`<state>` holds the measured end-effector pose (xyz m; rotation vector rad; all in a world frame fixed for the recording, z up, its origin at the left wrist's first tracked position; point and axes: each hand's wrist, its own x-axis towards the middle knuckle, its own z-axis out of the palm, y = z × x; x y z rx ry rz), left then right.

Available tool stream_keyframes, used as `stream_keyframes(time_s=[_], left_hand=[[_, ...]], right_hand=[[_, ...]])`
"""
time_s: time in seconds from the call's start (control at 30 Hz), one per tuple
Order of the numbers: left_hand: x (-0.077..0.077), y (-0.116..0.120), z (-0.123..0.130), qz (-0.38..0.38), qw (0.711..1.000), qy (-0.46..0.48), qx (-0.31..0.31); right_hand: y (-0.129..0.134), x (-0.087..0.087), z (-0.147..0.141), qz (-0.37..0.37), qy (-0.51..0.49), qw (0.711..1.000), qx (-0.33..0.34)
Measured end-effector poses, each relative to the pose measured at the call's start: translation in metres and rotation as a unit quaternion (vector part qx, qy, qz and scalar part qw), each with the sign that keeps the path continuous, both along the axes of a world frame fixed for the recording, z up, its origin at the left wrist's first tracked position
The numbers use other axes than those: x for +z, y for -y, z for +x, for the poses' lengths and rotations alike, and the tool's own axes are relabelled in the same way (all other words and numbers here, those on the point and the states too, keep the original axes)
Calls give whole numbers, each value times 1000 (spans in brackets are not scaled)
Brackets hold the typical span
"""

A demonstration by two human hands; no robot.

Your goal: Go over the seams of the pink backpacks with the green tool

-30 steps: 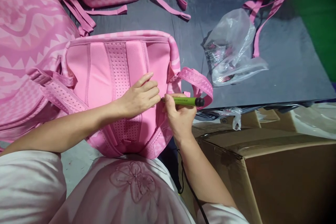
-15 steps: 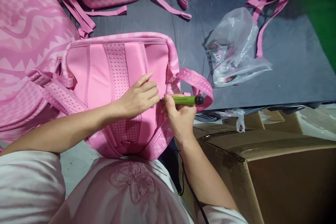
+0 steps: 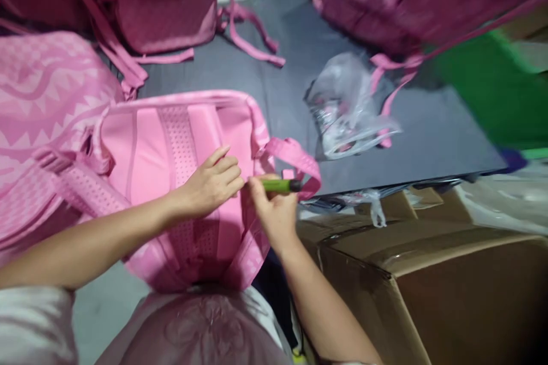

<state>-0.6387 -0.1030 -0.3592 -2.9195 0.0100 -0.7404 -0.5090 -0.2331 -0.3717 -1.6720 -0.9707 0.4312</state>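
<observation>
A pink backpack rests against my body at the table's edge, its padded back panel facing up. Over the panel, the fingers of my left hand are curled; what they pinch, if anything, is hidden. My right hand is closed around a green pen-like tool with a black end. Its tip points left towards my left fingertips, near the panel's right side, and cannot be made out. A pink shoulder strap loops out just beyond the tool. The view is slightly blurred.
Another pink patterned backpack lies at left. More pink bags stand at the back, and one bag is at upper right. A clear plastic bag lies on the grey table. Below right is a cardboard box.
The view has tilted up and turned slightly right, so more of the bags at the back shows. Both hands keep nearly the same place on the backpack, the right one still holding the green tool.
</observation>
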Motion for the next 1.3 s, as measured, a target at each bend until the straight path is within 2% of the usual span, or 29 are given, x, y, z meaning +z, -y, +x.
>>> stream_keyframes(time_s=[0.13,0.27,0.37,0.47,0.53,0.6,0.7,0.8,0.87,0.93,1.0,1.07,1.13,1.2,1.3], left_hand=[[4,1,2,-31,998,-47,18],[8,3,3,-39,998,-53,17],[12,2,2,-66,995,-71,21],[21,-5,6,-74,990,-121,15],[30,-10,13,-49,984,-172,26],[41,-12,20,-33,972,-229,38],[63,-7,24,-61,961,-269,27],[99,19,12,-64,973,-221,14],[131,46,-3,-49,983,-173,31],[160,75,-19,-53,988,-132,57],[177,99,-31,-80,988,-99,88],[176,110,-38,-121,981,-88,127],[157,105,-40,-159,967,-109,165],[128,90,-37,-167,956,-153,188],[92,64,-33,-129,949,-197,210]], right_hand=[[-4,-1,1,-5,9,1000,11],[0,4,0,11,0,999,30],[21,12,6,27,-85,996,17],[54,20,26,55,-176,982,-49],[76,24,39,85,-155,979,-104],[92,22,41,104,-83,984,-119],[104,10,27,121,103,986,-55],[105,6,9,145,262,954,9],[106,20,5,163,297,940,33],[109,46,7,188,320,927,56],[113,73,12,216,351,908,73],[113,89,19,232,373,895,76],[106,84,26,225,397,886,74],[95,61,34,191,438,876,67],[81,20,38,126,501,856,25]])
